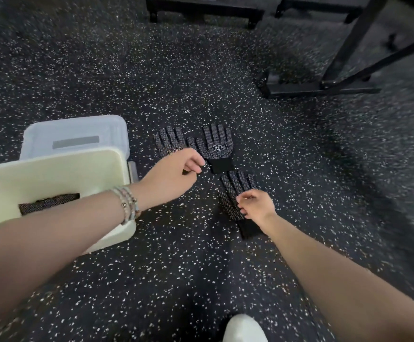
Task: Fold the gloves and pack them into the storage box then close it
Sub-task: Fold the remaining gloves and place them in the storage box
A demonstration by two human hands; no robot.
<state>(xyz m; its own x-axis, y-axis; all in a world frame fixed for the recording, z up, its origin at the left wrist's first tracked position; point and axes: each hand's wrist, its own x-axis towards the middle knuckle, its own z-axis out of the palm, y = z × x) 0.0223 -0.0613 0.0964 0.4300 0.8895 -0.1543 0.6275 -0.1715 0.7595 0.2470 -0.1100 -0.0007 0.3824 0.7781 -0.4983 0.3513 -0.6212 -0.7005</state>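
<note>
Three dark dotted gloves lie flat on the speckled floor: a left glove, a middle glove with a white label, and a near glove. A fourth, folded glove lies inside the cream storage box at the left. The box's translucent lid rests behind it. My left hand hovers over the left glove's cuff and hides it, fingers loosely curled and holding nothing. My right hand is down on the near glove, fingertips pinching its right side at the palm.
Black metal frame legs stand on the floor at the back right, and another black bar runs along the back. A white shoe tip shows at the bottom edge.
</note>
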